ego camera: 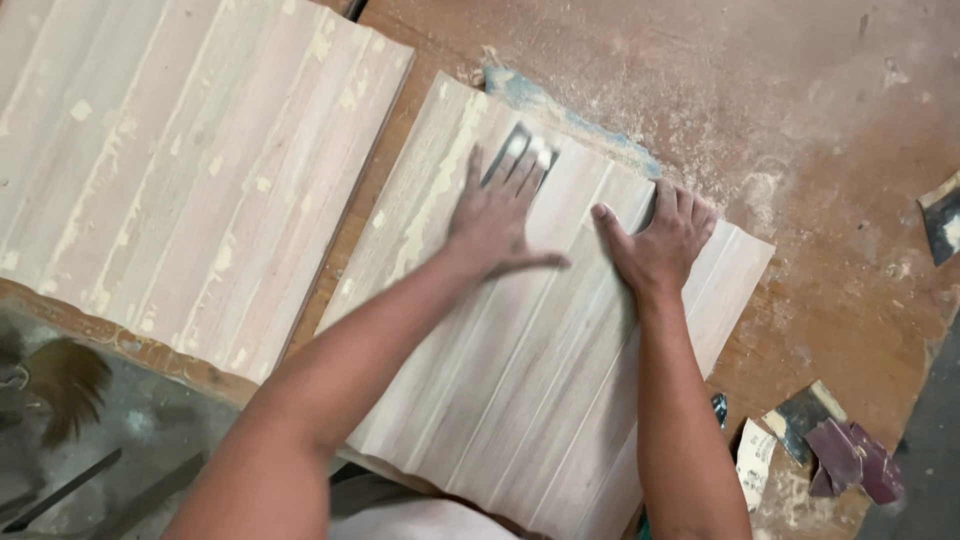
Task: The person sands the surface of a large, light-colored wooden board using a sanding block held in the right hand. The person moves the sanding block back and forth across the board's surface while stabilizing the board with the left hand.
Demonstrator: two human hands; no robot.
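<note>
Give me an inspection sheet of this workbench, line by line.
Surface: brown workbench, dusty with pale sanding powder.
Job's things: fluted wooden panel under both hands; dark sandpaper piece under the left fingers.
Clutter: second fluted panel with filler patches at left; sandpaper scraps at lower right; another scrap at the right edge.
Grips: left hand pressed flat on the sandpaper; right hand flat, steadying the panel.
Cables: nothing seen.
Surroundings: grey floor at lower left.

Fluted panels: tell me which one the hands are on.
The right-hand panel, under both hands; the left panel lies untouched beside it, spotted with pale filler.
</note>
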